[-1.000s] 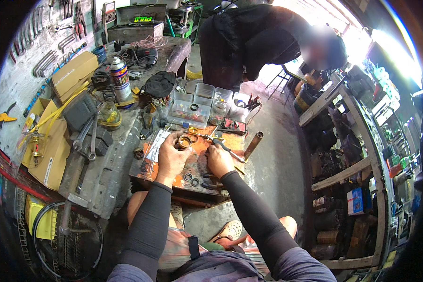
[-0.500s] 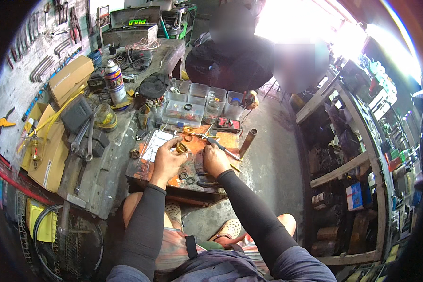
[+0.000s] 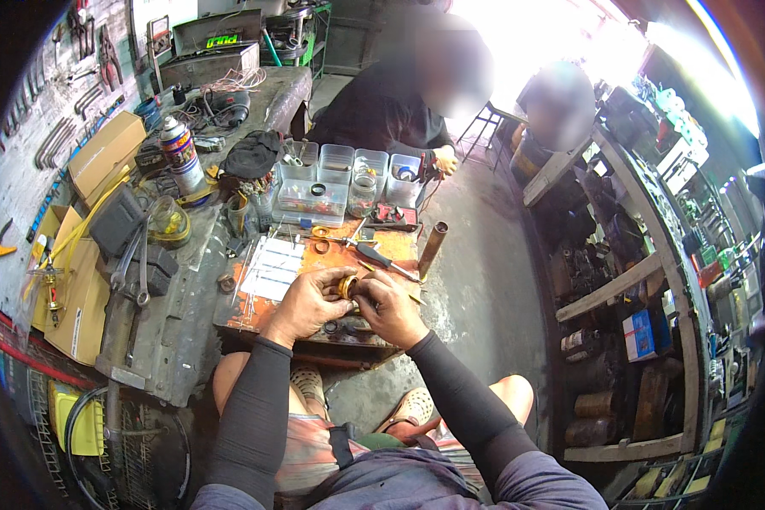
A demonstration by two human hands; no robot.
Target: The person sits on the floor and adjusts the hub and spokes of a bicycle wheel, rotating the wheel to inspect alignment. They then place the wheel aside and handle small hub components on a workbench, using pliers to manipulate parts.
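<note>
From my remote seat I see the brass-coloured ring (image 3: 347,286) up off the tabletop (image 3: 340,257), in front of the person's body. The left hand (image 3: 308,304) grasps it between thumb and fingers. The right hand (image 3: 388,308) has its fingers bunched at the ring's near right side; I cannot tell whether they pinch the ring or something small against it.

I judge the handling to be midway: this ring is picked up and both hands are at it, but I see nothing finished. A second brass ring (image 3: 321,246) lies loose beyond the hands, beside a dark-handled tool (image 3: 374,253), both unattended. A white sheet (image 3: 274,269) lies to the left, and a dark ring (image 3: 318,189) rests on the clear box (image 3: 291,204) behind, also untouched.
</note>
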